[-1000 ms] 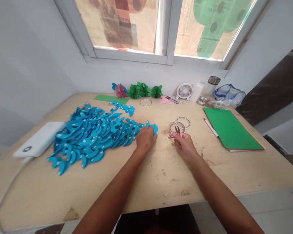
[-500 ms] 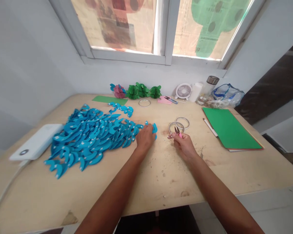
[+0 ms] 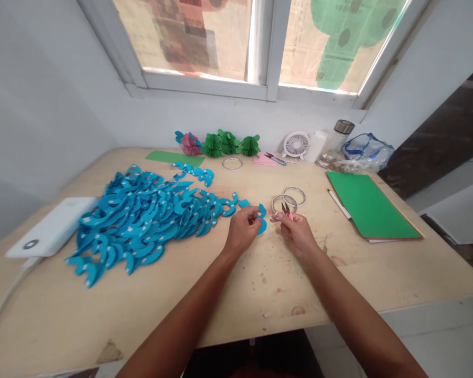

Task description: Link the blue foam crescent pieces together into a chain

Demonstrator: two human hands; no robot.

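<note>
My left hand (image 3: 242, 227) pinches a small curved blue paper piece (image 3: 262, 226) over the middle of the table. To its right, my right hand (image 3: 297, 231) is closed around small pink-handled scissors (image 3: 286, 210), their dark blades pointing away from me. A large heap of blue curved paper pieces (image 3: 142, 215) with small white patches spreads over the left of the table. A few blue pieces (image 3: 229, 203) trail from the heap toward my left hand. Two tape rolls (image 3: 295, 196) lie overlapping just beyond the scissors.
A white power bank (image 3: 51, 226) with a cable lies left of the heap. Green paper sheets (image 3: 372, 205) and a pen (image 3: 339, 203) are at right. Along the wall stand green paper shapes (image 3: 228, 143), a fan (image 3: 296, 144) and a bottle (image 3: 339, 139).
My left hand has moved right, away from the heap and closer to my right hand, with a blue piece in its fingers. My right hand has stayed nearly still.
</note>
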